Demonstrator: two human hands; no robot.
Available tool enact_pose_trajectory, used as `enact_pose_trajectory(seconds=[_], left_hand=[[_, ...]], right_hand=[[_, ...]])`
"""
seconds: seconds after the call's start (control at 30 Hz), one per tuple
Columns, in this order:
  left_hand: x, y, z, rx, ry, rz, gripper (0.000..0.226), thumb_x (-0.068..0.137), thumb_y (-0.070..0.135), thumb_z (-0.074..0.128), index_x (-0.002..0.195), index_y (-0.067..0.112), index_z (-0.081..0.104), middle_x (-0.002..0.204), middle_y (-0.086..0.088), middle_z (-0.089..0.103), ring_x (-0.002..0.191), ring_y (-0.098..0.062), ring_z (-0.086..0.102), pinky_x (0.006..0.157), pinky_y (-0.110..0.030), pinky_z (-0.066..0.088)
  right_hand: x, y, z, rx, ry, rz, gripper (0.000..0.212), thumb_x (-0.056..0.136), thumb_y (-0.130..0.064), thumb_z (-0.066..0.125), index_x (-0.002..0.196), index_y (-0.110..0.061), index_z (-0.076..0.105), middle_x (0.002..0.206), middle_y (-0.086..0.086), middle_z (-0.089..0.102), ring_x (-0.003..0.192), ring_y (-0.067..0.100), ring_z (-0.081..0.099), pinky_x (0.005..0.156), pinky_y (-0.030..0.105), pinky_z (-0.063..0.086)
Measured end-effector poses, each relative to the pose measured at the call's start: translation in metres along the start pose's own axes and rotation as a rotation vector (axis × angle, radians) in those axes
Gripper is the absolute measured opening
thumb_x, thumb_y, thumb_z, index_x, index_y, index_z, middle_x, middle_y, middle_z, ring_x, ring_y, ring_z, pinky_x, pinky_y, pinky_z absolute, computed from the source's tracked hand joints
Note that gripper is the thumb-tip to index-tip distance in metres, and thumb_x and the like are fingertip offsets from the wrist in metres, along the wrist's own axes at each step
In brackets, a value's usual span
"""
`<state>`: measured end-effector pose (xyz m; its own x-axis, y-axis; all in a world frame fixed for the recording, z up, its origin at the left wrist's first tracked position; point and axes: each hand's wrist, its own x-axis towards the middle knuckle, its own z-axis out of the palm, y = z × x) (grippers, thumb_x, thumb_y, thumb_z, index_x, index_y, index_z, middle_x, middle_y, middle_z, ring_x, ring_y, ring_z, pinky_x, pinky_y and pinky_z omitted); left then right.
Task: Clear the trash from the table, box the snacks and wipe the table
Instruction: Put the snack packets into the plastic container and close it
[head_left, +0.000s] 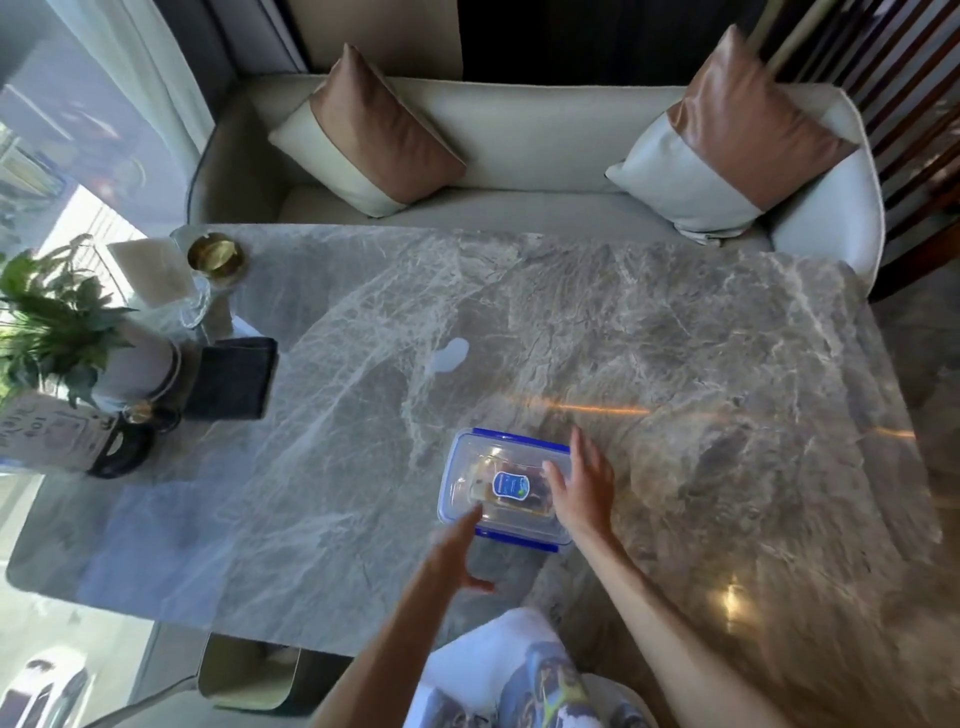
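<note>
i count one marble table (675, 332), one sofa (519, 156) with two cushions behind it, one dark cloth (231, 376) at left. one clear snack box (506, 488), blue-rimmed, lid on, packets inside, near the table's front edge. right hand (582, 488) lies flat on the lid, fingers spread; left hand (457, 551) open, fingertip at the box's corner.
</note>
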<state>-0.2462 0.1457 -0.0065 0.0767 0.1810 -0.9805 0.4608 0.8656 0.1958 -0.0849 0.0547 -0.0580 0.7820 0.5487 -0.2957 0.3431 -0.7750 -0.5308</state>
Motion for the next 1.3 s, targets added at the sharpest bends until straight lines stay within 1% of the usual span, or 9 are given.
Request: enact_pose_trajectory(seconds=[0.1,0.23,0.33,0.6,0.73,0.9,1.03,1.13,1.3], left_hand=[[0.026,0.012,-0.015,0.125,0.222,0.375,0.082,0.081,0.038,0.071,0.144,0.006,0.029,0.144,-0.018,0.040,0.126,-0.029,0.050,0.101,-0.040,0.046],[0.034,0.023,-0.011,0.285,0.172,0.494,0.043,0.084,0.018,0.067,0.122,0.003,0.055,0.099,-0.012,0.062,0.071,-0.017,0.058,0.057,-0.027,0.047],[0.036,0.018,-0.010,0.283,0.227,0.486,0.033,0.084,0.012,0.066,0.114,0.007,0.056,0.096,-0.011,0.059,0.071,-0.021,0.054,0.052,-0.026,0.042],[0.031,0.008,-0.013,0.180,0.133,0.509,0.017,0.088,0.005,0.060,0.096,0.011,0.047,0.088,-0.007,0.051,0.067,-0.016,0.051,0.056,-0.030,0.043],[0.021,0.006,-0.046,0.111,0.111,0.522,0.031,0.083,0.012,0.068,0.104,0.010,0.046,0.086,-0.003,0.053,0.066,-0.014,0.053,0.049,-0.026,0.046],[0.006,0.005,-0.148,-0.077,0.146,0.514,0.049,0.069,0.022,0.073,0.109,0.009,0.046,0.091,-0.004,0.053,0.073,-0.019,0.056,0.061,-0.034,0.052],[0.001,-0.004,-0.260,-0.204,0.243,0.526,0.046,0.061,0.032,0.066,0.100,0.013,0.050,0.089,-0.003,0.055,0.066,-0.015,0.053,0.055,-0.027,0.046],[0.000,-0.014,-0.356,-0.271,0.333,0.538,0.023,0.076,0.016,0.073,0.091,0.014,0.054,0.088,-0.007,0.059,0.065,-0.017,0.056,0.054,-0.029,0.048],[0.001,-0.045,-0.491,-0.398,0.446,0.497,0.025,0.078,0.009,0.073,0.098,0.009,0.058,0.097,-0.015,0.066,0.073,-0.024,0.062,0.056,-0.032,0.055]], right_hand=[[-0.031,0.022,0.000,0.479,-0.196,0.323,0.069,0.089,-0.051,0.055,0.147,-0.019,0.033,0.148,0.009,0.043,0.132,0.026,0.046,0.108,0.040,0.039],[-0.043,0.027,0.001,0.732,-0.207,0.411,0.025,0.091,-0.043,0.057,0.109,-0.026,0.061,0.109,0.004,0.070,0.099,0.018,0.067,0.088,0.036,0.054],[-0.041,0.027,-0.007,0.759,-0.198,0.415,0.017,0.090,-0.042,0.060,0.095,-0.026,0.063,0.095,0.001,0.071,0.089,0.017,0.067,0.082,0.035,0.054],[-0.038,0.029,-0.009,0.786,-0.214,0.441,0.020,0.088,-0.032,0.066,0.104,-0.020,0.067,0.098,0.002,0.072,0.088,0.016,0.067,0.080,0.034,0.055],[-0.044,-0.003,-0.006,0.821,-0.244,0.394,0.015,0.088,-0.026,0.066,0.103,-0.020,0.066,0.096,0.001,0.072,0.087,0.016,0.068,0.078,0.031,0.056],[-0.051,-0.090,0.038,0.771,-0.387,0.243,0.018,0.088,-0.021,0.067,0.102,-0.010,0.068,0.090,0.005,0.073,0.070,0.008,0.066,0.057,0.017,0.052],[-0.073,-0.175,0.107,0.662,-0.533,0.149,0.030,0.081,-0.038,0.072,0.102,-0.017,0.072,0.086,-0.002,0.075,0.075,0.010,0.064,0.072,0.029,0.050],[-0.092,-0.234,0.180,0.539,-0.641,0.062,0.041,0.067,-0.062,0.073,0.095,-0.032,0.074,0.088,-0.003,0.077,0.079,0.013,0.066,0.076,0.036,0.051],[-0.154,-0.361,0.256,0.488,-0.777,0.015,0.027,0.085,-0.026,0.070,0.108,-0.013,0.070,0.099,0.007,0.074,0.086,0.019,0.067,0.080,0.035,0.053]])
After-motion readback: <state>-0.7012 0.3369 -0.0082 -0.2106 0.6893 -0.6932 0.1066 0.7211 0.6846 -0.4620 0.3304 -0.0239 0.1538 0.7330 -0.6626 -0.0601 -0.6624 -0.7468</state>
